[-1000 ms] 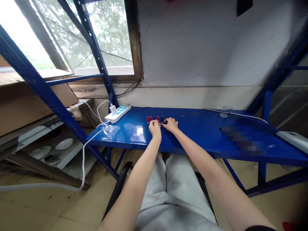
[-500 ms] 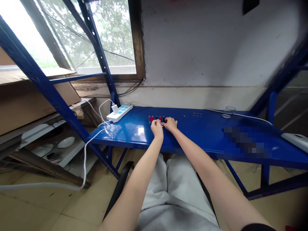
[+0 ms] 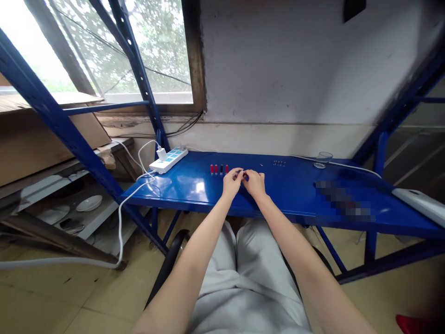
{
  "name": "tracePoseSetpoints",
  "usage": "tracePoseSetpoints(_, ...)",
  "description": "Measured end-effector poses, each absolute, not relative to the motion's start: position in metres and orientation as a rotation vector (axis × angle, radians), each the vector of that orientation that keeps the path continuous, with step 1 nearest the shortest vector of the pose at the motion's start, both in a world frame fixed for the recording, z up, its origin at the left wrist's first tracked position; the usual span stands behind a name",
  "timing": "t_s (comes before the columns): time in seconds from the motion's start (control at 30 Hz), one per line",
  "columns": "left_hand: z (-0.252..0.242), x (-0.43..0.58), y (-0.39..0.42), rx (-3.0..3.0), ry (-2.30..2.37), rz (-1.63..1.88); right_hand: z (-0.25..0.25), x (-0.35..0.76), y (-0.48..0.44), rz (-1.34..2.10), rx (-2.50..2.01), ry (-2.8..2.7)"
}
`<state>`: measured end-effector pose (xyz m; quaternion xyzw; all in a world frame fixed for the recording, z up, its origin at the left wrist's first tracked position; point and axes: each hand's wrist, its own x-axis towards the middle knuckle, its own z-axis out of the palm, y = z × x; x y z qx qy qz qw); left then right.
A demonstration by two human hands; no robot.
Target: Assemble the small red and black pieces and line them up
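On the blue table point(image 3: 187, 185) stands a short row of small cylinders with pale lower ends: red cylinders point(image 3: 216, 169) and a black cylinder point(image 3: 221, 169). To the right of this row, my left hand point(image 3: 232, 183) and my right hand point(image 3: 255, 183) meet fingertip to fingertip above the table. My right fingers are closed around a small dark cylinder point(image 3: 245, 176), mostly covered by them. Pinched fingers of my left hand touch its near side; what they grip is too small to make out.
Tiny metallic pieces point(image 3: 279, 163) lie in rows farther right, with a small bit point(image 3: 261, 164) beside them. A clear glass cup point(image 3: 323, 160) stands at the back right. At the left end sits a white power strip point(image 3: 168, 160) with a trailing white cable point(image 3: 121, 222).
Both hands have moved right, away from the row, and come together. The black cylinder at the row's right end is gone from its place. The view has shifted slightly.
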<state>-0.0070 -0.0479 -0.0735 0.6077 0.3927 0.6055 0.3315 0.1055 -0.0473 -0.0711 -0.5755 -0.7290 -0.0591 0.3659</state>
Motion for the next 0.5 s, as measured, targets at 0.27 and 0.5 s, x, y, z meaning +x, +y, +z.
tracePoseSetpoints(0.27, -0.0760, -0.0075, -0.0413, 1.439, 0.926, 1.565, -0.0739, 0.1102, -0.0438, 0.120, -1.195, -1.616)
tracePoseSetpoints(0.5, -0.0684, -0.0086, -0.0481, 1.349, 0.937, 1.551, -0.0760, 0.1098, -0.0461, 0.271, -1.233, -1.470)
